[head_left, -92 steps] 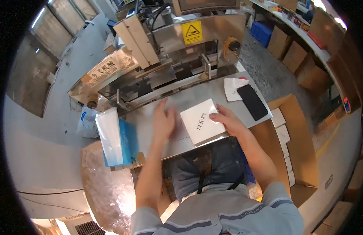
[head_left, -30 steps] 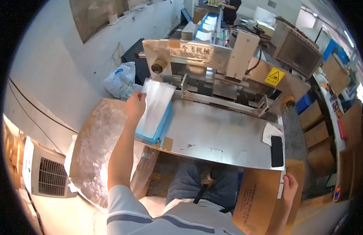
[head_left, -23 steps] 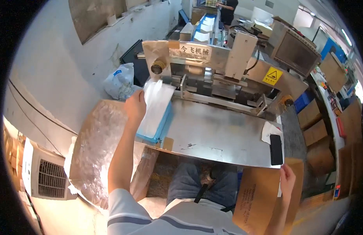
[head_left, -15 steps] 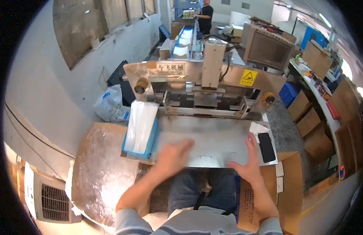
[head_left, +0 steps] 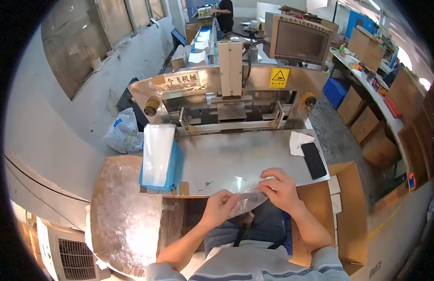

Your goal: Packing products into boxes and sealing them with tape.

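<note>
Seated at a steel bench [head_left: 235, 159], a person holds a clear plastic bag [head_left: 247, 199] between both hands just past the bench's near edge, above the lap. Left hand [head_left: 220, 206] is closed on the bag's left end, fingers curled around the film; right hand [head_left: 280, 189] pinches its right end, thumb and fingers shut on the plastic. The bag sags slightly between the two grips, clear of the bench surface.

At the bench's left edge lies a stack of clear bags [head_left: 157, 149] on a blue tray [head_left: 172, 164], running from the far edge toward the near one. Near the right edge a black phone [head_left: 314, 160] rests flat, with a white cloth or paper [head_left: 299, 142] just beside it toward the far right corner. Along the far edge stands a steel sealing machine [head_left: 226, 100] bearing a yellow warning sticker [head_left: 278, 75], a grey monitor [head_left: 300, 42] behind it. An open cardboard box [head_left: 350, 210] sits off the right edge, and a plastic-lined carton [head_left: 121, 210] off the near left corner. Another person [head_left: 224, 9] stands far behind the machine.
</note>
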A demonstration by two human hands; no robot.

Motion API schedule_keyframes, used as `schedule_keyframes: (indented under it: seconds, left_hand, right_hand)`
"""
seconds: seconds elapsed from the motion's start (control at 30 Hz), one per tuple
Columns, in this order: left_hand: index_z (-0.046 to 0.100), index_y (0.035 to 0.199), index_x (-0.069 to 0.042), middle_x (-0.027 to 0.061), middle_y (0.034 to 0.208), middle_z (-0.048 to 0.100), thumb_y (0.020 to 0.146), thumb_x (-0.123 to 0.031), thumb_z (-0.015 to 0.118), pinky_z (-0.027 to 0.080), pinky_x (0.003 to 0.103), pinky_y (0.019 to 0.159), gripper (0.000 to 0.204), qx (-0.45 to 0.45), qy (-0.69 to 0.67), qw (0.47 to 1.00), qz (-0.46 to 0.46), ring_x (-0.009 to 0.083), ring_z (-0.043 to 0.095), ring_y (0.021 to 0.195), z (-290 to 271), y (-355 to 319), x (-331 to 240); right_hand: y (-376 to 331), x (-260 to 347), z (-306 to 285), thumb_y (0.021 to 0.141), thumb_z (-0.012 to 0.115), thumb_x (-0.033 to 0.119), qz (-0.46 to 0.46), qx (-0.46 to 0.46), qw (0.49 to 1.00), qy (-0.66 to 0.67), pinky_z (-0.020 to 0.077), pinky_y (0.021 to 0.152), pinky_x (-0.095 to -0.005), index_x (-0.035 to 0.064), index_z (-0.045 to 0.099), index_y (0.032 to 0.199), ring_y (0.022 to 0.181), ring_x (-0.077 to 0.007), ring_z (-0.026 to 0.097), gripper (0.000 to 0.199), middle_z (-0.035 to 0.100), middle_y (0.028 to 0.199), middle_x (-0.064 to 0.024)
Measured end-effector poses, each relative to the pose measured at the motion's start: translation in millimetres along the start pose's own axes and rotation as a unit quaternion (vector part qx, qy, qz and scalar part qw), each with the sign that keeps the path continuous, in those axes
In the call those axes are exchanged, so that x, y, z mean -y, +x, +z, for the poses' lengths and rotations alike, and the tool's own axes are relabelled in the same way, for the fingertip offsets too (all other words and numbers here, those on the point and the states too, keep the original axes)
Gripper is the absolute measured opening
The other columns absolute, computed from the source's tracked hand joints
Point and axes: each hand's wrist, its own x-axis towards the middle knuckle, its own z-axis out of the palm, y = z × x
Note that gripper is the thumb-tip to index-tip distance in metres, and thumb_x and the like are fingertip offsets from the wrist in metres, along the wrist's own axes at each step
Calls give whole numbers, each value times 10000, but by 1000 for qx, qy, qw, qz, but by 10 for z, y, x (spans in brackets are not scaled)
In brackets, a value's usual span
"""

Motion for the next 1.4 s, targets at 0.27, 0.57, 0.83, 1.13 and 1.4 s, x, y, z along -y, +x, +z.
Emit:
schedule_keyframes:
  seconds: [0.27,0.57,0.83,1.13,1.4]
  left_hand:
    - [578,1241,-76,142,1219,627,848,-98,671,541,388,814,405,6,349,867,356,349,645,962,228,22,-368]
    - [624,1009,-92,174,870,670,958,-248,565,507,485,678,174,220,449,855,138,404,640,797,-60,131,2]
    - [579,1017,-48,227,941,640,995,-278,494,478,470,760,246,200,378,898,100,441,604,888,-528,812,-801]
    - [668,1025,-60,25,915,668,933,-404,624,460,322,769,359,135,287,948,21,150,580,861,-1243,2834,-390]
    - [717,938,-83,-10,814,671,804,-317,786,470,299,674,279,91,182,978,42,87,605,810,-1216,3651,-560]
  right_hand:
    - [-398,-187,178,811,717,194,-11,259,966,-12,506,784,-415,66,669,859,843,-304,635,145,665,850,-98]
    - [-645,-328,94,905,615,229,116,423,895,79,499,710,-482,65,650,922,792,-389,630,168,657,836,-177]
    - [338,-1002,-95,844,721,199,33,360,901,241,496,839,-358,74,730,841,955,-256,630,126,675,855,-84]
    - [1141,-2398,916,911,625,176,126,233,962,68,506,694,-354,-14,657,915,723,-235,639,193,656,773,-133]
    - [1757,-2759,1038,901,559,115,333,196,902,192,526,599,-336,-17,654,887,721,-212,662,163,686,789,-138]
